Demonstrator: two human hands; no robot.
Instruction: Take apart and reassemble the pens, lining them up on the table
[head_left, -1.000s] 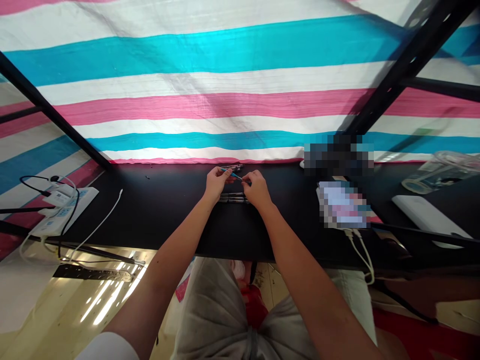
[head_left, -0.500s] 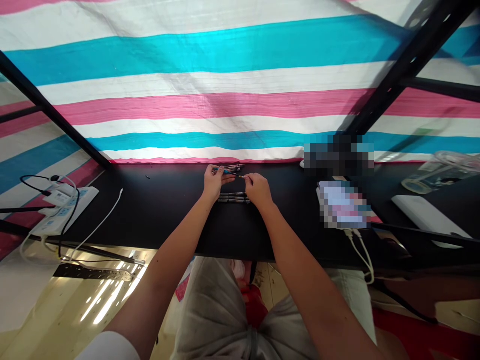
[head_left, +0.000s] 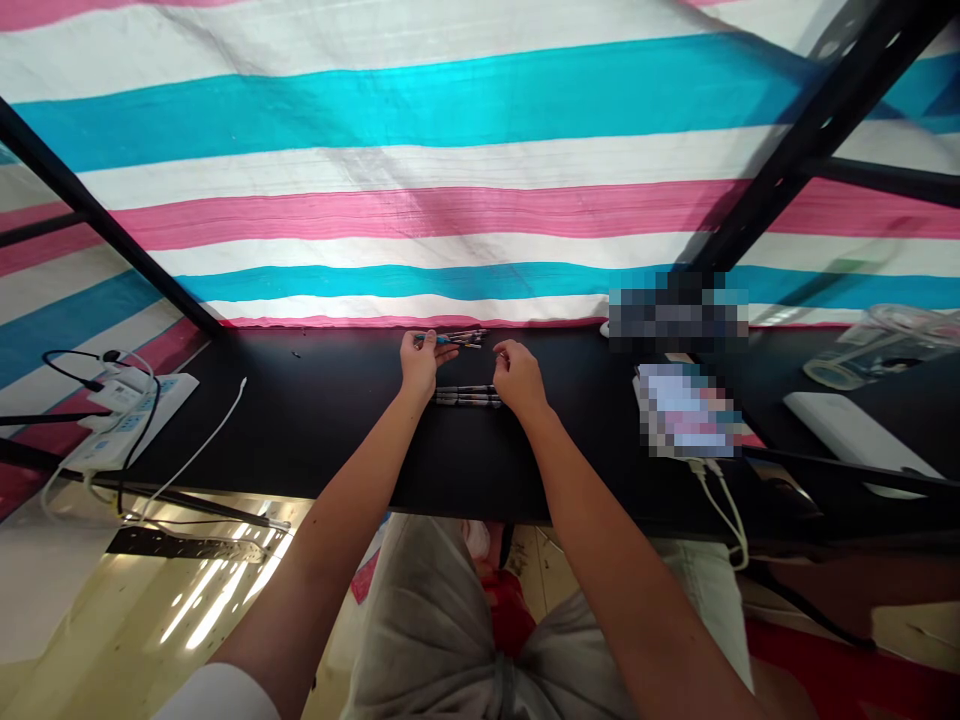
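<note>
My left hand point(head_left: 421, 362) is closed on a slim pen point(head_left: 442, 341) with a blue part, its tip pointing right. A short gap away, my right hand point(head_left: 517, 374) is pinched, its thumb and forefinger together. Whatever sits between those fingertips is too small to make out. Several pens point(head_left: 466, 396) lie side by side on the black table point(head_left: 330, 420), between and just below the hands. Behind the left fingers rests another loose group of slim pens point(head_left: 472, 335), partly hidden by that hand.
On the left are a white power strip point(head_left: 142, 425) with plugs and a loose white cable point(head_left: 202, 447). To the right lie a blurred-out phone point(head_left: 686, 410) on a cable, a white box-like object point(head_left: 862, 435) and a clear jar point(head_left: 870, 345). A striped sheet point(head_left: 450, 210) hangs behind.
My hands have drawn apart. The left moved slightly left with the pen, whose right end has come away from my right fingers. The pens on the table stay put.
</note>
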